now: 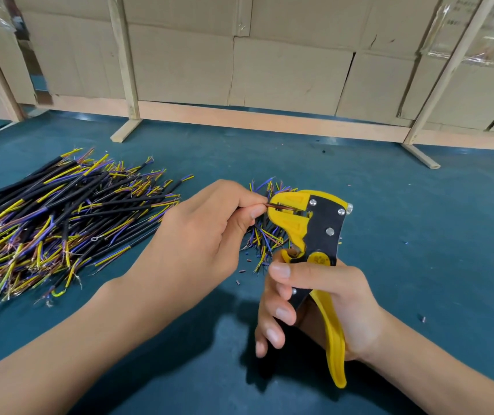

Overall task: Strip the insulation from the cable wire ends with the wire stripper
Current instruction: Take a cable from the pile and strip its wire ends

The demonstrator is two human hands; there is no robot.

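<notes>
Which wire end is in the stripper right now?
The brown wire pinched by the left hand, fed into the wire stripper; the other cables lie piled on the table.

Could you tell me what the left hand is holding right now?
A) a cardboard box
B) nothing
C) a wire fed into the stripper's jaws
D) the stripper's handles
C: the left hand pinches a wire whose end sits in the stripper, which the right hand grips.
</notes>
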